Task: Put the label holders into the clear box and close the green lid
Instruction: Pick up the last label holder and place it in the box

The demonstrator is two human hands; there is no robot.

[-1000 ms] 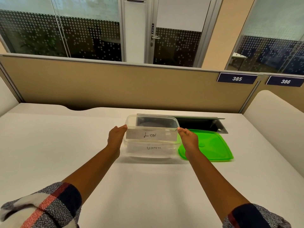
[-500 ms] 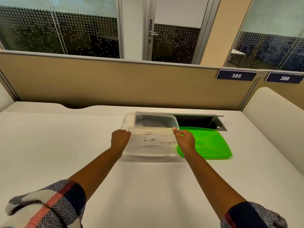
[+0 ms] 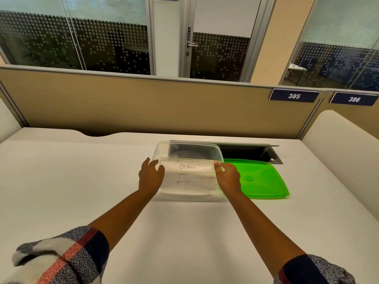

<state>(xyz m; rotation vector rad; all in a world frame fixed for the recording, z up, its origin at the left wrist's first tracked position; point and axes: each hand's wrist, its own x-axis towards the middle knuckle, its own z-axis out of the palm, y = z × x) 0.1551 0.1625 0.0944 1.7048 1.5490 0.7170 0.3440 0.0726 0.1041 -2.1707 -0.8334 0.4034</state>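
Head view is showing us both of our hands reaching out to the clear box (image 3: 164, 149). We are holding a label holder (image 3: 187, 166) between them, a flat, clear rectangular sleeve with a white card reading "OSTRICH". Our left hand (image 3: 150, 175) is pinching its left end, fingers spread and curled around the edge; our right hand (image 3: 227, 177) is gripping its right end, with the fingertips (image 3: 216, 163) pressing the short edge. So each grip is clamped on the holder, which is sitting across the near part of the box opening, level with the rim. Whether it is resting on the rim or hanging just inside, we cannot tell.

Below it, through the near wall of the box, we are seeing another label holder (image 3: 191, 181) with faint handwriting lying lower in the box. The box is a soft-cornered rectangular tub of thin see-through plastic, standing on the smooth white worktop (image 3: 82, 181).

Just beside the box on the right, the green lid (image 3: 264, 181) is lying flat, translucent, glossy and round-cornered, with a small round boss in the middle; our right wrist is covering its near left corner. Behind both, a dark cable slot (image 3: 246, 153) with a grey metal flap is opening in the worktop. A tan partition (image 3: 143, 103) is closing off the far edge, carrying number plates 385 (image 3: 294, 96) and 386 (image 3: 354, 99).
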